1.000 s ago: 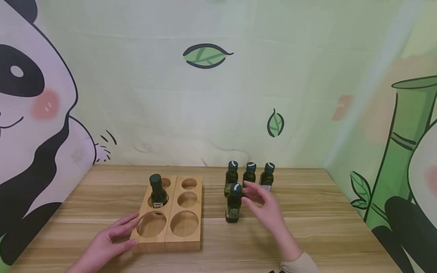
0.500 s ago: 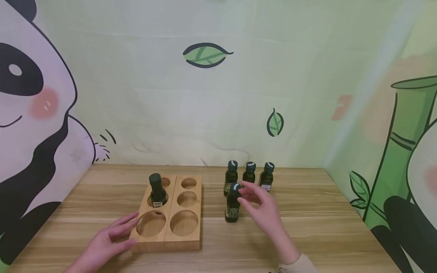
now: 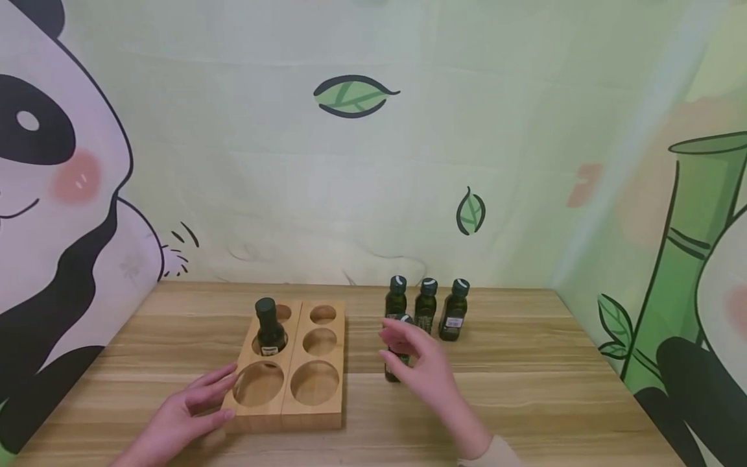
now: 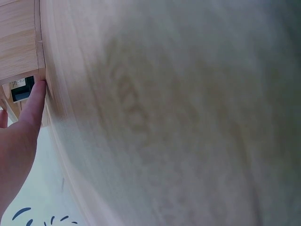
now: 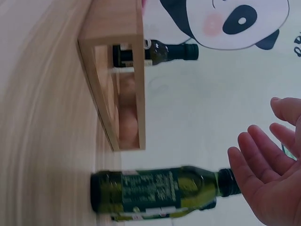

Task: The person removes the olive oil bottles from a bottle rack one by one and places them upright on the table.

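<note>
A wooden holder [image 3: 312,420] with several round holes lies on the table, and a dark bottle [image 3: 270,331] stands in one of its left holes. The fingertips and thumb of my left hand [image 3: 177,415] touch the holder's left side; the left wrist view shows one straight finger [image 4: 35,106] against its edge. To the holder's right stands a small dark green bottle [image 3: 391,374], largely hidden behind my right hand [image 3: 423,363]. In the right wrist view that hand's fingers are loosely bent and apart from the thumb, in front of a labelled bottle's [image 5: 150,190] cap.
Three more capped bottles stand behind my right hand: one at left [image 3: 396,299], one in the middle [image 3: 426,305] and one at right [image 3: 453,318]. A printed cloth backdrop [image 3: 262,162] rises at the table's [image 3: 525,376] back edge.
My right hand has moved left across the front bottle and now covers most of it. The rear right bottle shows more fully. The left hand and the holder stay in place.
</note>
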`<state>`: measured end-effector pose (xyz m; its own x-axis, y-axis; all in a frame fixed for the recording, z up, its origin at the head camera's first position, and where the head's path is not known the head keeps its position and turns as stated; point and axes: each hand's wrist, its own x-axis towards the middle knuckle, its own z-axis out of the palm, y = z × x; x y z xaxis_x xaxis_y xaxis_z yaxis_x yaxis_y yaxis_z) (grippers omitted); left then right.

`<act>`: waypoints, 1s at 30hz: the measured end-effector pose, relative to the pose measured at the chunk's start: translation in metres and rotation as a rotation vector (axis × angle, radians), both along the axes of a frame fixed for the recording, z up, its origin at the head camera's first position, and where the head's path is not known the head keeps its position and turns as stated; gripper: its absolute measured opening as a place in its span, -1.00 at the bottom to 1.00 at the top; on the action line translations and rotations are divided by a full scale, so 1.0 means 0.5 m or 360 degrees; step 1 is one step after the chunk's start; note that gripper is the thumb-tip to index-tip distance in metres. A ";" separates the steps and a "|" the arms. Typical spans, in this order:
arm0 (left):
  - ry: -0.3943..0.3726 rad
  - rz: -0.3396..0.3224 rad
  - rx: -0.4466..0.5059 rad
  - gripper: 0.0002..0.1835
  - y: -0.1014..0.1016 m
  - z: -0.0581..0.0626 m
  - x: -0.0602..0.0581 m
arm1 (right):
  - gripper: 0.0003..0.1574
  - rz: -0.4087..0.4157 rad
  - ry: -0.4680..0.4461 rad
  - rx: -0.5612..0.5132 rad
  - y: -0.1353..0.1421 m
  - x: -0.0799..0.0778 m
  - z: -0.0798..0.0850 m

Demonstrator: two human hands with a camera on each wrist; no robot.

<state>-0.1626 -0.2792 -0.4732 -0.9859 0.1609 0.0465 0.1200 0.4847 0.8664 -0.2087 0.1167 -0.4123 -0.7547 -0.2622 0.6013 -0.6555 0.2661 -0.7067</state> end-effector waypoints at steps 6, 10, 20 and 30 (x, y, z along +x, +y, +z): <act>-0.0009 -0.0017 0.0034 -0.35 0.001 0.000 0.000 | -0.39 0.0056 -0.0102 0.0056 -0.032 -0.003 -0.011; -0.0014 -0.0021 0.0039 -0.35 0.000 0.001 -0.001 | -0.38 0.0095 -0.0204 0.0077 -0.056 -0.007 -0.016; -0.0034 -0.0022 -0.0005 -0.32 -0.003 0.002 0.000 | -0.37 0.0153 -0.0293 0.0108 -0.113 -0.017 -0.028; 0.0001 -0.0039 -0.0003 -0.36 -0.002 0.001 -0.002 | -0.31 0.0186 -0.0227 0.0184 -0.170 -0.039 -0.031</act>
